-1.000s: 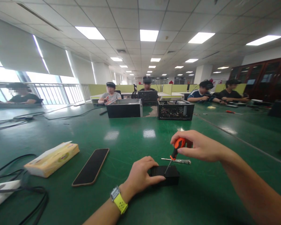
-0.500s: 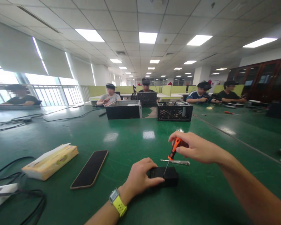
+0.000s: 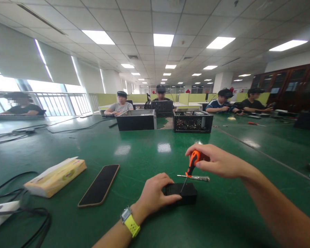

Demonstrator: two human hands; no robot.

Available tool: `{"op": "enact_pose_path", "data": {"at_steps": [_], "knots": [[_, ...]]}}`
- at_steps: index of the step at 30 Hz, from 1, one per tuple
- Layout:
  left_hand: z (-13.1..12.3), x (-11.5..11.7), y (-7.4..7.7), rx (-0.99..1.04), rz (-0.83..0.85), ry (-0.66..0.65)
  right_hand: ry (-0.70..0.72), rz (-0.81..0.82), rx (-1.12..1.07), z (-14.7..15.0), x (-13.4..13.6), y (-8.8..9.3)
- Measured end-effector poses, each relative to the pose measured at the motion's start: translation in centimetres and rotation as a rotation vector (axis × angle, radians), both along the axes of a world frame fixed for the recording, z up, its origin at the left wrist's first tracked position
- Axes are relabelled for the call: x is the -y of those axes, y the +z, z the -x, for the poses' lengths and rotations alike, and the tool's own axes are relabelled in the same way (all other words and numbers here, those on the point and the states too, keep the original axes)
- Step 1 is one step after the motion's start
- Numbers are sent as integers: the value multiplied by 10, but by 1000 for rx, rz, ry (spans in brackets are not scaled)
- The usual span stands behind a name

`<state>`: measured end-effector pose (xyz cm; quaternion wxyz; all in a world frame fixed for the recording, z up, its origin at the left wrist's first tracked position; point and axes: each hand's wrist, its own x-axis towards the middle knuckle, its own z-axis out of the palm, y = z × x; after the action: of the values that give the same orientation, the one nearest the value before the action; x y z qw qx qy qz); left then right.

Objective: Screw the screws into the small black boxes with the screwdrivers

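My left hand [image 3: 157,192], with a watch on its wrist, grips a small black box-shaped block [image 3: 189,194] from its left side, thumb along the near edge. The block lies on the green table [image 3: 134,220]. In my right hand [image 3: 217,160] is an orange and black screwdriver [image 3: 193,162], tilted, its handle pinched between thumb and fingers. Its shaft slants down to the left and the tip meets the block's top near my left thumb; what lies under the tip is too small to make out. Just behind the block lies a slim clear-handled screwdriver [image 3: 201,178].
To the left are a phone [image 3: 99,186], a tissue pack [image 3: 57,177] and black cables [image 3: 45,220]. Two open computer cases [image 3: 136,121] [image 3: 192,123] stand across the table. A red screwdriver [image 3: 255,124] lies far right. Several people sit around the far edges.
The screwdriver handle has turned slightly in my right hand, which has shifted a little. My left hand and the block stay in place.
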<state>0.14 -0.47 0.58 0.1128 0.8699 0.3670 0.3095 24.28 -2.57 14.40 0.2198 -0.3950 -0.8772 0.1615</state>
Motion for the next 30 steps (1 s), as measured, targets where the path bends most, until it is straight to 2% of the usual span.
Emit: {"op": "enact_pose_path", "data": {"at_steps": [2, 6, 8, 11, 13, 15, 17, 18, 22, 25, 27, 30], "knots": [[0, 0, 0, 5, 1, -4, -2, 4, 8, 4, -1, -3], [-1, 0, 0, 7, 0, -4, -113, -86, 33, 13, -1, -9], [-1, 1, 0, 6, 5, 0, -59, -75, -10, 15, 1, -9], [-1, 1, 0, 0, 17, 5, 64, -11, -191, 12, 6, -5], [0, 2, 0, -1, 25, 5, -12, -66, -324, 6, 5, -4], [2, 2, 0, 1, 30, 7, -182, -174, -376, -2, -2, -6], [3, 2, 0, -1, 35, 10, -339, -223, -270, -13, -15, -17], [3, 2, 0, -2, 37, 12, -380, -182, -155, -20, -22, -26], [4, 3, 0, -1, 40, 9, -424, 53, 232, -49, -46, -78], [3, 2, 0, -11, 45, 11, -384, 125, 362, -66, -55, -109], [2, 2, 1, -19, 47, 15, -356, 147, 371, -70, -57, -119], [0, 1, 2, -22, 52, 11, -324, 142, 326, -69, -59, -122]]}}
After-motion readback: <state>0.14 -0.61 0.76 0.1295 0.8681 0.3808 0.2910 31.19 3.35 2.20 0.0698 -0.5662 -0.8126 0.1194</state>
